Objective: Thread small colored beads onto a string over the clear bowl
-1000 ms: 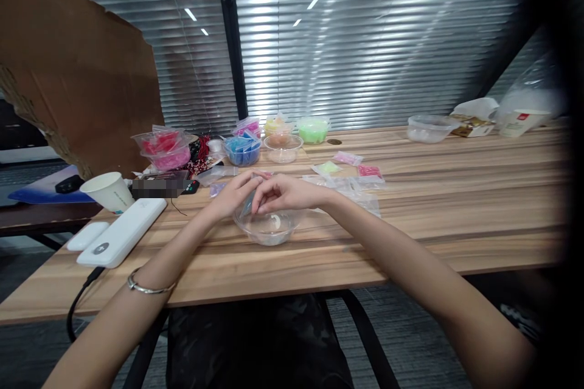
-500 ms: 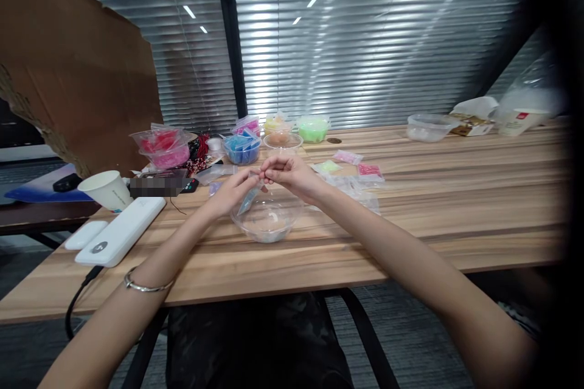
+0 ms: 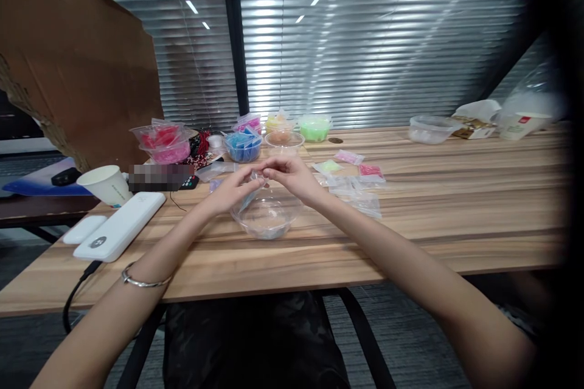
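Observation:
Both hands meet above the back rim of a clear plastic bowl (image 3: 267, 219) in the middle of the table. My left hand (image 3: 235, 188) is closed on a small clear bag (image 3: 247, 199) with pale blue contents, which hangs over the bowl's left side. Fingers of my right hand (image 3: 292, 177) are pinched at the top of the same bag, touching the left fingertips. A little pale material lies at the bottom of the bowl.
Behind stand tubs of blue packets (image 3: 243, 146), pink and red packets (image 3: 164, 141) and green material (image 3: 314, 129). Small bags (image 3: 371, 171) lie right of the hands. A paper cup (image 3: 106, 185) and white power bank (image 3: 121, 228) are left; a clear container (image 3: 431, 129) is back right.
The fingers of both hands have drawn closer together at the bag's top, and the right hand's fingers are lower and more curled. The view has shifted slightly.

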Tool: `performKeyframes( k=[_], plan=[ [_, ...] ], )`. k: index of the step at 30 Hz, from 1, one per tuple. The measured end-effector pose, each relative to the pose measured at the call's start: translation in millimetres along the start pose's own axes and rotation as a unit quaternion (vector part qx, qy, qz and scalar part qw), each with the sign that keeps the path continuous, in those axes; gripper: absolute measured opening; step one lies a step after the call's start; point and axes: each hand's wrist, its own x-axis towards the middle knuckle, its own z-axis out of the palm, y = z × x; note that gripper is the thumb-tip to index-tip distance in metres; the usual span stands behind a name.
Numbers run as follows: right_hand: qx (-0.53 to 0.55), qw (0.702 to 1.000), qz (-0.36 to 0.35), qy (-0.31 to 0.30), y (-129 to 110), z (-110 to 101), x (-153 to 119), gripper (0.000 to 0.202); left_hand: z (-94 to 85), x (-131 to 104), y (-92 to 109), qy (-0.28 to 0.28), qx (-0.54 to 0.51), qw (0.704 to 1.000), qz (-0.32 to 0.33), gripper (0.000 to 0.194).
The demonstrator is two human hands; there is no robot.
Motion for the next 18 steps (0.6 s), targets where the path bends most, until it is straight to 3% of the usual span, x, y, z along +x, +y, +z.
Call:
performKeyframes(
  k=[7,18],
  plan=[
    [-0.166,0.985,-0.037,0.004,-9.5,7.3,-5.4,0.019,-1.2,-1.3,-2.4,-0.001,0.014,1.000,0.013,0.038],
    [-0.266,0.954,-0.133,0.021,-11.8,8.7,-7.7,0.018,-0.7,1.5,-8.4,-0.006,0.024,0.999,0.030,0.037]
  ],
)
